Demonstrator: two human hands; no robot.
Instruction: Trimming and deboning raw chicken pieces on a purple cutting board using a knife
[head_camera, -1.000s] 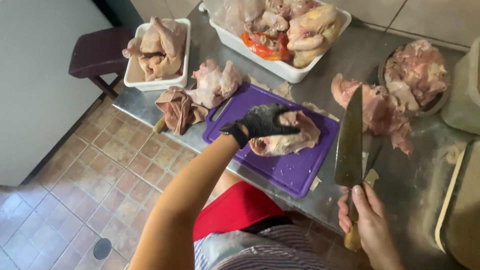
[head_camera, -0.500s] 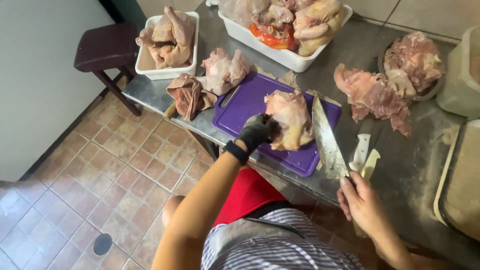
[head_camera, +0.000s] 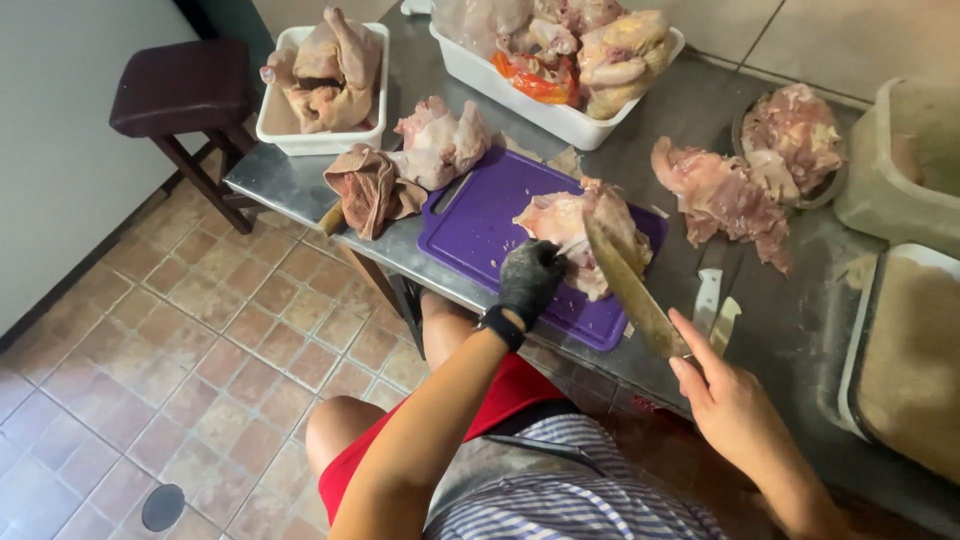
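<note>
Currently the gloved left hand (head_camera: 530, 280) is pressing down on the raw chicken piece (head_camera: 580, 225) lying on the purple cutting board (head_camera: 480, 225); the right hand (head_camera: 730, 400) is closed around the cleaver (head_camera: 630, 290). Meat looks soft, wet, probably slippery; firmest hold likely over the bony bulk.

Matt purple plastic board (head_camera: 470, 225) — dull brushed-metal table (head_camera: 700, 120) — rumpled brown cloth (head_camera: 368, 188)
</note>
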